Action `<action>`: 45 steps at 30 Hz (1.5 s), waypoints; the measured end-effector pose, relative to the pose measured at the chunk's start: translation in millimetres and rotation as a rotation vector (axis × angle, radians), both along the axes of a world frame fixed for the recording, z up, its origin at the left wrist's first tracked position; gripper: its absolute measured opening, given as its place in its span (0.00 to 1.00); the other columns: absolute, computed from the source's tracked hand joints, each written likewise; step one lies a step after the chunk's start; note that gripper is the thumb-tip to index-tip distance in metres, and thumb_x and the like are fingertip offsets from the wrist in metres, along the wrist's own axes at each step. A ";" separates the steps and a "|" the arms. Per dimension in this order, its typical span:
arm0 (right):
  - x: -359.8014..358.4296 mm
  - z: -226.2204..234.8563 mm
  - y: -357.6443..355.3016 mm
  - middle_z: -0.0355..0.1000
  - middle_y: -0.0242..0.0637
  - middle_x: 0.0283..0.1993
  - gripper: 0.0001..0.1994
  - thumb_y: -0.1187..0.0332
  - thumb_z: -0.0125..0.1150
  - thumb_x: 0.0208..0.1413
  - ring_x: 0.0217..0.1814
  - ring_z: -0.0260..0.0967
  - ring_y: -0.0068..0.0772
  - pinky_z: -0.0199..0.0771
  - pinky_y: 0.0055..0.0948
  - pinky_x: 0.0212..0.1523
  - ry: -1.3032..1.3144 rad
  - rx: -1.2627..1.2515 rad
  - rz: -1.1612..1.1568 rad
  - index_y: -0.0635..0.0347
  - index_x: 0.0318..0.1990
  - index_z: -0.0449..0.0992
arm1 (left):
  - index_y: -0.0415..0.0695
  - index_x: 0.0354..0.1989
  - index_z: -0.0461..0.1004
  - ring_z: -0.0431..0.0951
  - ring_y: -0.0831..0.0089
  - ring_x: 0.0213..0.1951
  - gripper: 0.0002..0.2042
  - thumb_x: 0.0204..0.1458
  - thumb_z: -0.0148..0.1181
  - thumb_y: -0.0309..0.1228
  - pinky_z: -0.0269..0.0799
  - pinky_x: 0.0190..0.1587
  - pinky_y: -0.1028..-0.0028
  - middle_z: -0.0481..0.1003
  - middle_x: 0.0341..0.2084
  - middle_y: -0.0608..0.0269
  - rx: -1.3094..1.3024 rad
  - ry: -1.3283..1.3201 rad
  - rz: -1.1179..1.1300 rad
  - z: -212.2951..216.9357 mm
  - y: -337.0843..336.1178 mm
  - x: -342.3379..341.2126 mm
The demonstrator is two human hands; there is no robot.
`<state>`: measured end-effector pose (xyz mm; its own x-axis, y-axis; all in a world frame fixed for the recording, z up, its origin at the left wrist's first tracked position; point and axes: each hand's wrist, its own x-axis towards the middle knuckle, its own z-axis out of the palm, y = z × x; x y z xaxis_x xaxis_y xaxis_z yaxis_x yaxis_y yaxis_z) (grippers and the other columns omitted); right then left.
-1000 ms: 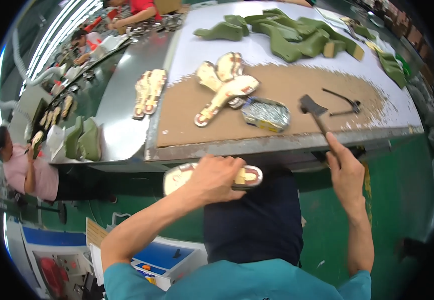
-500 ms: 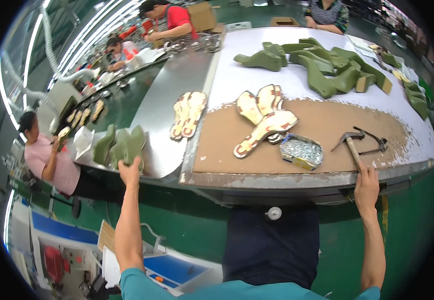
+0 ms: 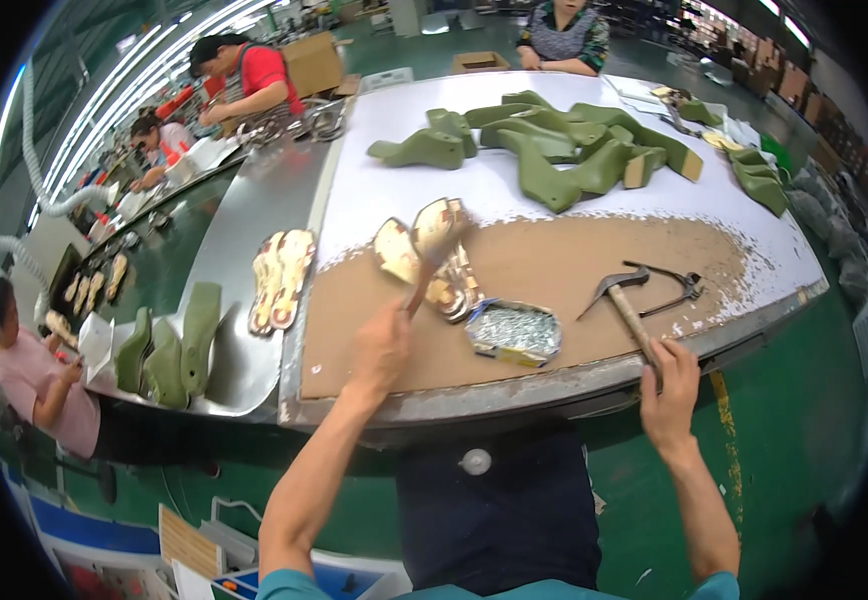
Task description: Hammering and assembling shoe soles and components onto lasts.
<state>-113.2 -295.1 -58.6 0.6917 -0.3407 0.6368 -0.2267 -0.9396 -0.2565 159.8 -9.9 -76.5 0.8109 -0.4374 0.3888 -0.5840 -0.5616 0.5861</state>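
My left hand (image 3: 381, 350) is closed on an insole (image 3: 426, 270), lifted and tilted over the brown board, blurred by motion. Beneath and behind it lie several more cream-and-brown insoles (image 3: 392, 250), partly covered. My right hand (image 3: 671, 388) wraps round the wooden handle of a hammer (image 3: 630, 312), whose head rests on the board. Beside that head lie dark pincers (image 3: 682, 290). Between my hands sits an open box of small metal nails (image 3: 514, 332). On the metal ledge at left, green shoe lasts (image 3: 166, 365) stand close together.
A heap of green lasts (image 3: 564, 150) covers the far part of the white-topped table (image 3: 344, 200). Another pair of insoles (image 3: 282, 280) lies on the metal strip at left. Co-workers sit at the left bench, and one person stands beyond the table.
My left hand has left the green lasts, moved right and picked the top insole off the pile. My right hand still grips the hammer. The whole view has shifted.
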 end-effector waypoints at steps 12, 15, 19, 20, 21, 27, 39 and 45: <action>41.1 17.6 48.9 0.74 0.43 0.38 0.19 0.62 0.41 0.67 0.37 0.75 0.32 0.75 0.30 0.41 -0.485 1.377 0.360 0.73 0.45 0.72 | 0.38 0.44 0.75 0.76 0.54 0.39 0.14 0.59 0.53 0.37 0.71 0.41 0.61 0.76 0.37 0.45 0.054 0.252 -0.507 70.2 -146.8 -58.8; 7.2 21.1 23.2 0.69 0.42 0.23 0.22 0.58 0.41 0.67 0.20 0.69 0.32 0.73 0.30 0.23 -0.564 1.512 0.327 0.71 0.33 0.69 | 0.35 0.52 0.69 0.72 0.51 0.50 0.24 0.55 0.58 0.43 0.68 0.53 0.61 0.72 0.47 0.43 -0.098 0.049 -0.336 54.6 -217.2 5.6; -28.4 8.9 8.5 0.69 0.43 0.23 0.21 0.58 0.41 0.66 0.20 0.69 0.31 0.72 0.28 0.24 -0.516 1.445 0.191 0.71 0.32 0.69 | 0.32 0.60 0.61 0.63 0.49 0.61 0.34 0.52 0.60 0.46 0.59 0.62 0.60 0.64 0.58 0.44 0.112 -0.169 -0.293 43.5 -296.6 56.3; -36.0 1.7 5.3 0.69 0.43 0.24 0.21 0.58 0.41 0.65 0.21 0.69 0.31 0.72 0.28 0.24 -0.498 1.407 0.150 0.71 0.32 0.69 | 0.32 0.60 0.61 0.63 0.49 0.61 0.34 0.52 0.60 0.46 0.59 0.62 0.60 0.64 0.58 0.44 0.111 -0.170 -0.301 40.7 -313.7 64.2; -38.3 -6.6 4.9 0.68 0.43 0.21 0.25 0.53 0.43 0.64 0.17 0.69 0.33 0.73 0.31 0.18 -0.546 1.381 0.078 0.71 0.29 0.68 | 0.32 0.60 0.61 0.62 0.49 0.61 0.34 0.52 0.60 0.46 0.58 0.63 0.60 0.64 0.58 0.43 0.105 -0.234 -0.367 37.6 -331.5 70.6; -56.7 -11.6 -2.4 0.71 0.44 0.30 0.22 0.54 0.53 0.59 0.23 0.69 0.33 0.72 0.30 0.25 -0.611 1.565 -0.043 0.67 0.48 0.67 | 0.31 0.66 0.48 0.64 0.51 0.61 0.51 0.42 0.66 0.54 0.62 0.61 0.61 0.61 0.60 0.43 0.341 -0.080 -0.375 27.9 -434.4 118.3; -69.7 -9.1 -39.4 0.69 0.45 0.32 0.22 0.53 0.53 0.61 0.27 0.68 0.38 0.72 0.36 0.28 -0.587 1.488 -0.138 0.68 0.43 0.66 | 0.42 0.58 0.70 0.70 0.52 0.56 0.36 0.47 0.56 0.58 0.63 0.59 0.61 0.71 0.53 0.43 0.213 -0.251 0.370 45.8 -289.4 296.5; -73.8 -11.3 -40.5 0.70 0.44 0.32 0.21 0.54 0.54 0.60 0.26 0.69 0.38 0.73 0.36 0.28 -0.617 1.589 -0.174 0.68 0.44 0.66 | 0.36 0.53 0.69 0.78 0.66 0.32 0.28 0.41 0.66 0.35 0.75 0.34 0.69 0.76 0.36 0.53 -0.176 0.278 0.292 28.1 -226.6 317.1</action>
